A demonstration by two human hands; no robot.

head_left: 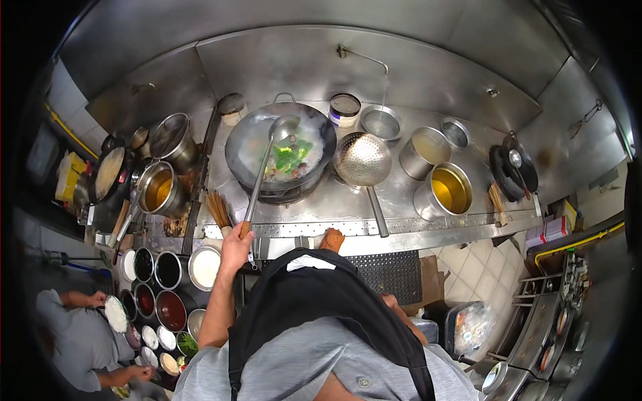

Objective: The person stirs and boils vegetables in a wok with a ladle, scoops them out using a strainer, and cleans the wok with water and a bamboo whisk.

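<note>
My left hand (235,247) is closed round the wooden handle of a long ladle (262,177). The ladle's bowl rests inside a large wok (244,177), over green vegetables (291,157) in pale, steaming liquid. At the stove's front edge, right of the ladle handle, my right hand (332,238) looks curled; my apron covers the forearm behind it. What those fingers grip, if anything, is hidden. Just beyond it, a perforated strainer (363,159) lies with its handle pointing toward me. A bamboo brush (218,208) stands beside my left hand.
Pots of yellow liquid (449,189) and cloudy liquid (428,148) stand on the right. Water runs from a tap (364,56) into a bowl (382,123). Sauce containers (171,310) sit at left, where another person (83,334) holds a dish of white food. Another wok (513,167) is far right.
</note>
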